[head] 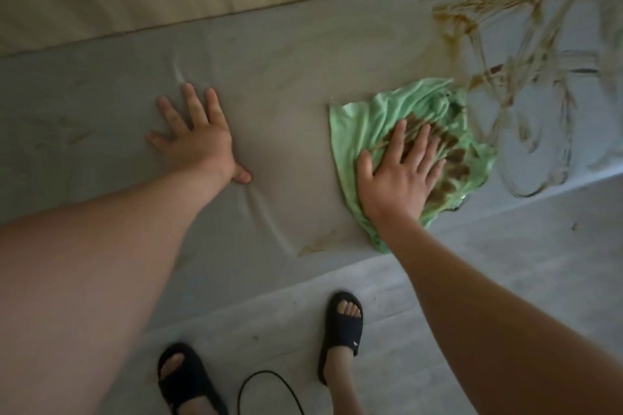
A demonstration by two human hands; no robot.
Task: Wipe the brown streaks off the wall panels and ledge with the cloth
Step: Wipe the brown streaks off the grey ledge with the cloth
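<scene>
Mid-wipe: pressing cloth [357, 124] flat under straight-fingered right hand [397, 175], centre right; bracing splayed, empty left hand [197, 141] on panel [286, 94]. Next, likely sweeping upper right across brown streaks [472, 20].

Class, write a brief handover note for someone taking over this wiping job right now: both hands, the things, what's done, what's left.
Left hand: open, pressed flat on the grey panel.
Right hand: open, pressing the light green, brown-stained cloth flat on that panel.
Done: area between the hands looks mostly clean.
Left: heavy brown streaks right of the cloth; small smear near the lower edge.
</scene>
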